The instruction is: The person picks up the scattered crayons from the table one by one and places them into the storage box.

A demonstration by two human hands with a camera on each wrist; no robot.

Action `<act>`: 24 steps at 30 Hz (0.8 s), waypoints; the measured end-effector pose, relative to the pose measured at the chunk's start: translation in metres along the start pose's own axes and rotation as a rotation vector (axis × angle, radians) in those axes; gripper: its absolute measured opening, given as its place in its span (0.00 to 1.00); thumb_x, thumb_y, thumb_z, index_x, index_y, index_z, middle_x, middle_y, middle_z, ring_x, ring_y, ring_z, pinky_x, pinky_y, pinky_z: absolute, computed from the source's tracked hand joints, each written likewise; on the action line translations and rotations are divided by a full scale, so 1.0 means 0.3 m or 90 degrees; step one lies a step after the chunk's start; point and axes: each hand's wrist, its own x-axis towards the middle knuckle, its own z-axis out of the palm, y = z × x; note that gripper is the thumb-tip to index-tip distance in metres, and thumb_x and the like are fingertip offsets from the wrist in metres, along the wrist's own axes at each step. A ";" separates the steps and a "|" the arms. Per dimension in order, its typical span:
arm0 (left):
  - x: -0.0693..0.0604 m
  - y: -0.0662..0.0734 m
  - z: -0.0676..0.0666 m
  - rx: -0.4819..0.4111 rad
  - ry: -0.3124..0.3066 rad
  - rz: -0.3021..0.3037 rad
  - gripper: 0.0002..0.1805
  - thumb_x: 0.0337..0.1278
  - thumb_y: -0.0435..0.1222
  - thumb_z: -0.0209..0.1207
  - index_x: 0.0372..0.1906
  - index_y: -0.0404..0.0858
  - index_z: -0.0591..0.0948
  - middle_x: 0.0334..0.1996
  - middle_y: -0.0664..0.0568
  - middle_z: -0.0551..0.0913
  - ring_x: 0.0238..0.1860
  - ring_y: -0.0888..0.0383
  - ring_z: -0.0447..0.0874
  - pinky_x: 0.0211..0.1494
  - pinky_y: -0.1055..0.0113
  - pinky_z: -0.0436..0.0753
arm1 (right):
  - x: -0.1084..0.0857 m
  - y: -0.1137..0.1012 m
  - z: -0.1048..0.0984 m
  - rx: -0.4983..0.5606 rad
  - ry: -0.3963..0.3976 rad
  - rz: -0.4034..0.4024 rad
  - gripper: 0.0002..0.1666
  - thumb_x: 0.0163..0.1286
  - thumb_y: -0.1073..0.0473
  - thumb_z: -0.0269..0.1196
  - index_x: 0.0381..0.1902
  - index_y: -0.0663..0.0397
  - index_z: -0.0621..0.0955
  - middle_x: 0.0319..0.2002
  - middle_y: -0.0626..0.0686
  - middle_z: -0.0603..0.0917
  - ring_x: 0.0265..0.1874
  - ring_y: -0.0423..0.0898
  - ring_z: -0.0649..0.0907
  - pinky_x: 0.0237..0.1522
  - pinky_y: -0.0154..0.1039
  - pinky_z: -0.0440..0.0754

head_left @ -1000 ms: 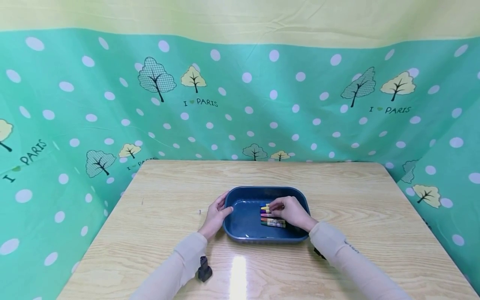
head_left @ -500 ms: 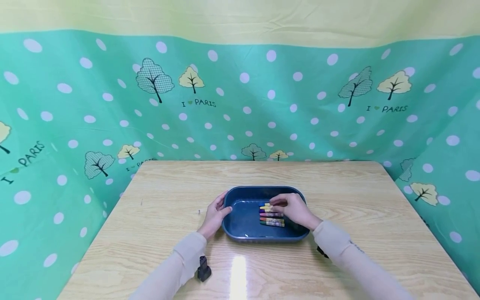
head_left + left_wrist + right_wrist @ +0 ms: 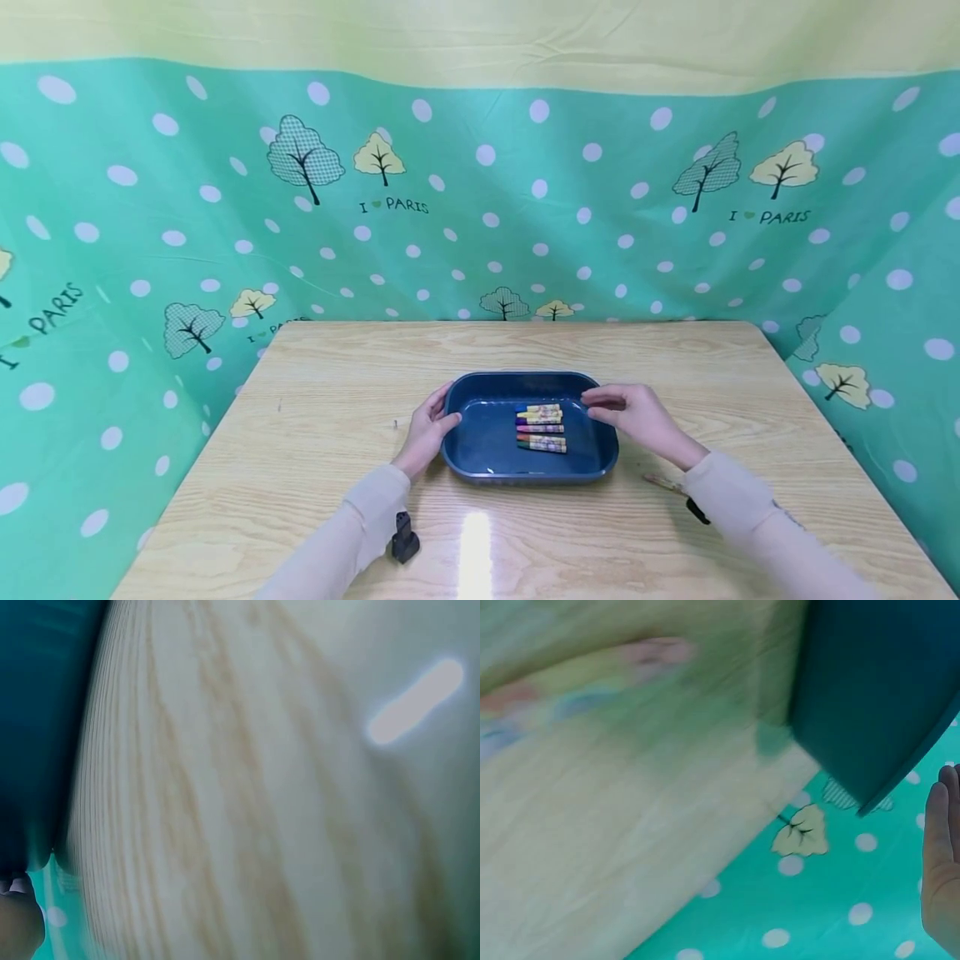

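Observation:
A dark blue rectangular tray (image 3: 480, 458) sits on the wooden table. Several crayons (image 3: 540, 429) in printed paper wrappers lie side by side in it, right of its middle, tips pointing left. My left hand (image 3: 424, 433) holds the tray's left side, thumb over the rim and fingers along the outer wall. Over the tray's right rim hovers my right hand (image 3: 637, 415), its fingers loosely extended and nothing between them. One more crayon (image 3: 663, 482) lies on the table by my right wrist; in the right wrist view this crayon (image 3: 592, 679) looks blurred, with a pinkish tip.
The wooden table (image 3: 337, 500) reaches back to a green dotted curtain (image 3: 450, 208) printed with trees, which also hangs at both sides. Black wrist gear (image 3: 405, 537) shows under the left cuff. A bright light reflection (image 3: 476, 554) lies on the table's front part.
My right hand has let go of the crayons and moved right, out over the tray's right rim. The crayon on the table has come into view. My left hand stays on the tray.

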 end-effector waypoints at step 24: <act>0.020 -0.041 -0.002 0.007 0.014 -0.008 0.32 0.54 0.25 0.53 0.67 0.36 0.63 0.66 0.37 0.62 0.66 0.43 0.62 0.68 0.56 0.64 | -0.211 0.244 -0.111 -0.028 0.077 0.066 0.21 0.60 0.58 0.63 0.49 0.63 0.79 0.46 0.60 0.83 0.39 0.34 0.83 0.39 0.25 0.81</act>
